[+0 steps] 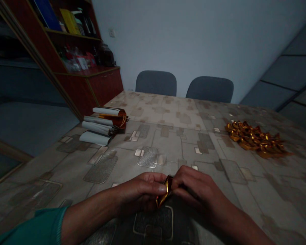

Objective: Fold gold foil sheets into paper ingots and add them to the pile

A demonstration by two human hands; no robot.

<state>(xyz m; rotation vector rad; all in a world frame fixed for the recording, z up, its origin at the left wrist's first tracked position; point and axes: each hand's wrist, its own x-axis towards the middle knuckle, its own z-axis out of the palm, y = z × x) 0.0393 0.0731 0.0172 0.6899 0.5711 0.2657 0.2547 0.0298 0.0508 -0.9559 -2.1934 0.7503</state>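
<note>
Between my two hands, above the near part of the table, is a small folded piece of shiny gold foil paper (164,194). My left hand (148,190) is closed on it, the thumb pressed along its face. From the other side, my right hand (193,185) pinches its right edge with curled fingers. At the right lies a cluster of several folded gold foil pieces (256,139). On the left rests a stack of folded paper sheets (100,126), white outside with gold showing inside.
A patterned cloth covers the table (168,132). Two grey chairs (156,82) (210,89) stand at its far side, before a pale wall. To the left is a reddish wooden cabinet (105,83) with items on its shelves.
</note>
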